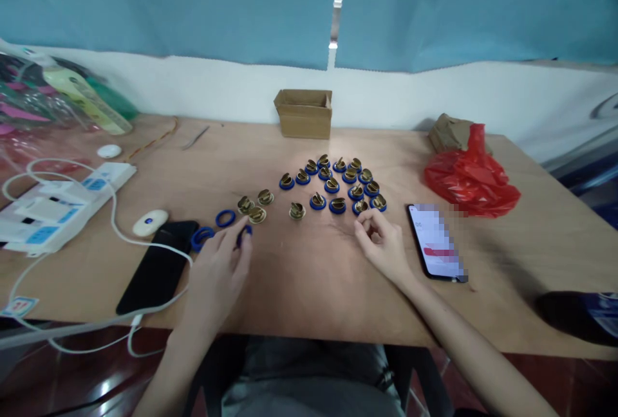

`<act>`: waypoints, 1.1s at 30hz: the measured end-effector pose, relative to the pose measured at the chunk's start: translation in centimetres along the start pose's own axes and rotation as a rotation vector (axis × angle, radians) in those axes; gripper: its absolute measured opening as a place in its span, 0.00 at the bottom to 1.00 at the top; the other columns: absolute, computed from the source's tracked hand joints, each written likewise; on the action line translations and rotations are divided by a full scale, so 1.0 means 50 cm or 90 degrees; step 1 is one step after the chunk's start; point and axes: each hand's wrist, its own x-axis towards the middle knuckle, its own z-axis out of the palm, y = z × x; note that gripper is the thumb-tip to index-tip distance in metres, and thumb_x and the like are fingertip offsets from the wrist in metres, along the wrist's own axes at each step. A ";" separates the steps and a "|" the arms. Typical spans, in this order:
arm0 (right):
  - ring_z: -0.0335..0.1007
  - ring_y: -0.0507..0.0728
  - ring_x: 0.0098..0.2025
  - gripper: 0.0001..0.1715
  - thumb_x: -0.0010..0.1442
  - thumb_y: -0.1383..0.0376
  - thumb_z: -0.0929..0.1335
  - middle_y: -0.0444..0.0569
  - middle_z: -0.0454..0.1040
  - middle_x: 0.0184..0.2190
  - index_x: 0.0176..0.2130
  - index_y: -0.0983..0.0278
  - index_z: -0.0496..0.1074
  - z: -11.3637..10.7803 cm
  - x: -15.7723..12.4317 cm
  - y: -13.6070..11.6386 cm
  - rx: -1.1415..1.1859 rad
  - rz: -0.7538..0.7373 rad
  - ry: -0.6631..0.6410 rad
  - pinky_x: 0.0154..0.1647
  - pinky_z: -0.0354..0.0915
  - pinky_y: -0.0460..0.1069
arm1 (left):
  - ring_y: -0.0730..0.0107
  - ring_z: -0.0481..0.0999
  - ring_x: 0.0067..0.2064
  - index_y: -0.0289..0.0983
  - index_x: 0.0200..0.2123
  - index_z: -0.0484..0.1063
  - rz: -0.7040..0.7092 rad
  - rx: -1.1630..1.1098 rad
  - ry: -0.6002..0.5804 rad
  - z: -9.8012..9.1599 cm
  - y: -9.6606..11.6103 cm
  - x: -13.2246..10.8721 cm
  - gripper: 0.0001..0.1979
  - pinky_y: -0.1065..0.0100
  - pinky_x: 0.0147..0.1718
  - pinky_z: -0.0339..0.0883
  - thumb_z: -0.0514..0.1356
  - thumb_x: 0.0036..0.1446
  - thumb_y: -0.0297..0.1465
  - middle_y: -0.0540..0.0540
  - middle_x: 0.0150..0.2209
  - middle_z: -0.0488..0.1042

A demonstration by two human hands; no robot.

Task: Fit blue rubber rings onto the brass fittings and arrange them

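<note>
My left hand (219, 269) pinches a blue ring (245, 234) between thumb and fingers, close to a few gold metal pieces without blue rings (256, 214). Two spots of loose blue rings (225, 218) lie just beyond and left of that hand. My right hand (379, 240) rests on the table with its fingers curled, touching or nearly touching the nearest of several gold pieces set in blue rings (338, 205). Whether its fingertips hold anything is hidden. One gold piece without a blue ring (297, 212) stands alone between the hands.
A lit phone (437, 243) lies right of my right hand, with a red plastic bag (473, 179) behind it. A small cardboard box (305, 122) stands at the back. Left are a dark phone (157, 272), white cables, a power strip (67, 208) and bottles (87, 95).
</note>
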 end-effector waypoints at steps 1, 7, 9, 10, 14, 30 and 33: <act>0.57 0.49 0.20 0.05 0.63 0.66 0.65 0.37 0.59 0.19 0.33 0.60 0.65 0.001 0.000 0.001 0.001 -0.004 -0.004 0.22 0.55 0.45 | 0.56 0.79 0.45 0.40 0.55 0.70 0.012 -0.065 -0.012 0.005 0.016 0.016 0.15 0.55 0.45 0.75 0.54 0.68 0.35 0.40 0.48 0.77; 0.57 0.49 0.20 0.05 0.63 0.66 0.66 0.36 0.59 0.19 0.33 0.60 0.65 0.000 0.001 0.004 -0.002 -0.019 -0.003 0.22 0.55 0.44 | 0.65 0.79 0.45 0.39 0.46 0.68 0.182 -0.273 0.012 0.095 0.074 0.113 0.08 0.64 0.45 0.77 0.60 0.64 0.32 0.43 0.45 0.75; 0.57 0.49 0.20 0.05 0.63 0.66 0.66 0.37 0.59 0.19 0.33 0.60 0.66 -0.003 0.003 0.004 -0.001 -0.011 0.001 0.22 0.55 0.44 | 0.63 0.78 0.48 0.39 0.43 0.68 0.230 -0.235 0.008 0.122 0.075 0.133 0.06 0.62 0.47 0.76 0.60 0.63 0.30 0.43 0.44 0.75; 0.58 0.49 0.20 0.05 0.63 0.66 0.66 0.37 0.60 0.19 0.33 0.60 0.66 -0.004 0.004 0.004 0.000 -0.008 0.003 0.21 0.54 0.44 | 0.62 0.78 0.48 0.39 0.42 0.67 0.241 -0.222 0.004 0.132 0.073 0.139 0.05 0.62 0.47 0.75 0.60 0.63 0.30 0.43 0.44 0.74; 0.58 0.49 0.20 0.05 0.63 0.66 0.66 0.37 0.60 0.19 0.33 0.60 0.66 -0.006 0.004 0.005 -0.004 -0.007 0.004 0.21 0.54 0.45 | 0.62 0.78 0.45 0.38 0.41 0.66 0.228 -0.181 -0.031 0.154 0.059 0.143 0.05 0.62 0.45 0.75 0.59 0.62 0.28 0.42 0.43 0.73; 0.58 0.48 0.19 0.07 0.64 0.67 0.65 0.36 0.62 0.19 0.32 0.60 0.64 0.005 -0.003 0.006 -0.030 -0.045 -0.056 0.23 0.56 0.44 | 0.56 0.79 0.45 0.37 0.50 0.67 0.097 -0.115 -0.089 0.161 0.041 0.119 0.14 0.60 0.44 0.74 0.60 0.61 0.32 0.39 0.47 0.73; 0.58 0.48 0.19 0.07 0.64 0.68 0.65 0.36 0.62 0.19 0.32 0.60 0.64 0.006 -0.003 0.006 -0.027 -0.045 -0.062 0.23 0.56 0.44 | 0.56 0.78 0.45 0.37 0.49 0.67 0.108 -0.114 -0.114 0.163 0.037 0.119 0.14 0.58 0.45 0.74 0.60 0.61 0.32 0.40 0.45 0.74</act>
